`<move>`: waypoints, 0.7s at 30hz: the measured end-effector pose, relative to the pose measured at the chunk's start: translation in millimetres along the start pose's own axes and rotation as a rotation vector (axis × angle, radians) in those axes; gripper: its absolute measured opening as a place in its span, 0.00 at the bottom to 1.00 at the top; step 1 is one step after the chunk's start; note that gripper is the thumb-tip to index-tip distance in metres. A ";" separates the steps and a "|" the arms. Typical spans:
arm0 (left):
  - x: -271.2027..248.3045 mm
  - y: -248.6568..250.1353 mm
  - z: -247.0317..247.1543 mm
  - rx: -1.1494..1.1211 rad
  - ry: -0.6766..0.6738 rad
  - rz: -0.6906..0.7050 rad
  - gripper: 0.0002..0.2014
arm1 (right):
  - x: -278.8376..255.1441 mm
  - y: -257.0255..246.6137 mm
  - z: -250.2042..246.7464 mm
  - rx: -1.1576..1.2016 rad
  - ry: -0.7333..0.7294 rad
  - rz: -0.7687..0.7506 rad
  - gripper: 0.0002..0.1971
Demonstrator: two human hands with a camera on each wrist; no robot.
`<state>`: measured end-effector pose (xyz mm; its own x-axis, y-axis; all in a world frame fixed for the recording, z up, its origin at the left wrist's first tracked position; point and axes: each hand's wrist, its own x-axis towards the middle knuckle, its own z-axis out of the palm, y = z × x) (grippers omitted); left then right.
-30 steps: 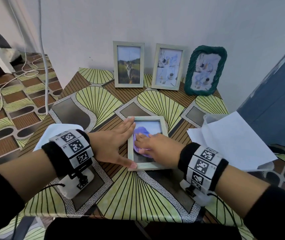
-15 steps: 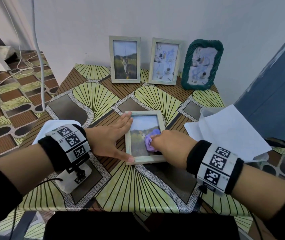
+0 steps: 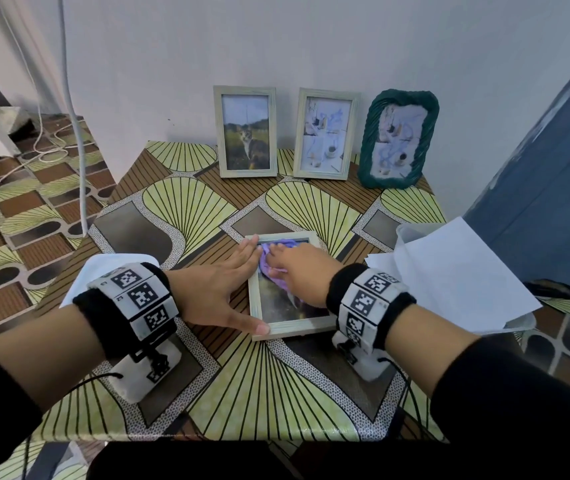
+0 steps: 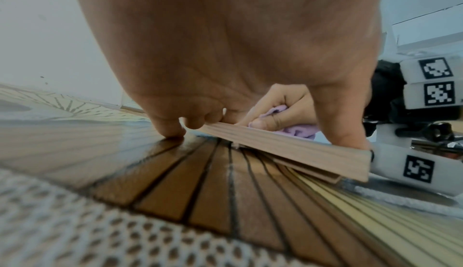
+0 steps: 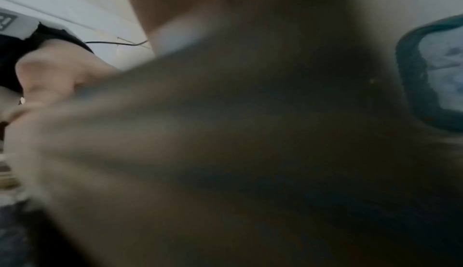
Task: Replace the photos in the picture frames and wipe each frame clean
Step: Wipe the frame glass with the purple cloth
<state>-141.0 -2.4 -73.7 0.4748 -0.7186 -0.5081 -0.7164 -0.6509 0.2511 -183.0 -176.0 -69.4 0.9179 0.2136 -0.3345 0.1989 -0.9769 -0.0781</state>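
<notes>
A pale wooden picture frame (image 3: 292,329) lies flat on the patterned table (image 3: 186,209), glass up. My left hand (image 3: 228,289) rests against its left edge with straight fingers and the thumb at the near corner. My right hand (image 3: 297,268) grips a crumpled purple cloth (image 3: 269,265) and presses it on the upper left of the glass. The left wrist view shows the frame's side (image 4: 288,148), the purple cloth (image 4: 298,130) and the right hand's fingers (image 4: 273,111) curled on it. The right wrist view is blurred and dark.
Against the back wall stand three frames: a cat photo (image 3: 246,131), a pale frame (image 3: 325,133) and a green rope frame (image 3: 397,138). White paper sheets (image 3: 449,271) on a clear container lie at the right. A white cloth (image 3: 82,278) lies by my left wrist. A white cable (image 3: 75,133) hangs left.
My right hand has slid the purple cloth from the middle right of the glass up to its upper left. My left hand has stayed at the frame's left edge.
</notes>
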 end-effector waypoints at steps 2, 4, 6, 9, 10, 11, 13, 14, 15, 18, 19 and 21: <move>-0.7 -0.4 1.3 0.005 0.003 0.000 0.67 | -2.8 -1.3 5.7 0.056 0.023 -0.053 0.18; -0.8 -0.6 2.2 0.025 0.012 0.007 0.67 | -7.8 -3.7 12.4 0.057 0.023 -0.082 0.18; -0.4 -0.2 2.7 0.037 0.020 0.017 0.67 | -14.3 -6.9 16.2 0.069 0.014 -0.104 0.20; 0.5 -0.3 2.1 0.051 0.030 0.023 0.67 | -25.1 -7.4 17.6 0.038 0.011 -0.132 0.20; 0.6 -0.5 1.7 0.054 0.031 0.024 0.67 | -29.2 -6.2 18.2 0.066 0.028 -0.140 0.20; 0.4 -0.5 1.3 0.058 0.032 0.029 0.67 | -33.3 -4.5 18.9 0.119 0.055 -0.147 0.19; -1.0 -0.5 1.1 0.064 0.027 0.050 0.66 | -43.3 -0.7 19.8 0.289 0.107 -0.141 0.22; -2.5 -0.2 1.8 0.063 0.024 0.062 0.66 | -49.1 1.5 19.3 0.387 0.120 -0.127 0.26; -3.9 0.6 3.0 0.060 0.023 0.071 0.66 | -55.1 4.2 18.2 0.486 0.137 -0.113 0.30; -9.4 4.5 10.4 0.066 0.032 0.082 0.67 | -73.2 13.3 16.2 0.661 0.285 -0.105 0.32; -11.5 5.9 13.6 0.068 0.033 0.084 0.67 | -78.0 18.5 17.6 0.656 0.353 -0.090 0.30; -15.4 8.4 18.5 0.066 0.037 0.084 0.67 | -88.7 27.1 21.7 0.552 0.456 -0.032 0.24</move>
<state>-163.8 7.7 -79.1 0.4291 -0.7794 -0.4564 -0.7863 -0.5710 0.2359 -266.5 -221.3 -62.1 0.9907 0.1008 0.0919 0.1356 -0.7996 -0.5850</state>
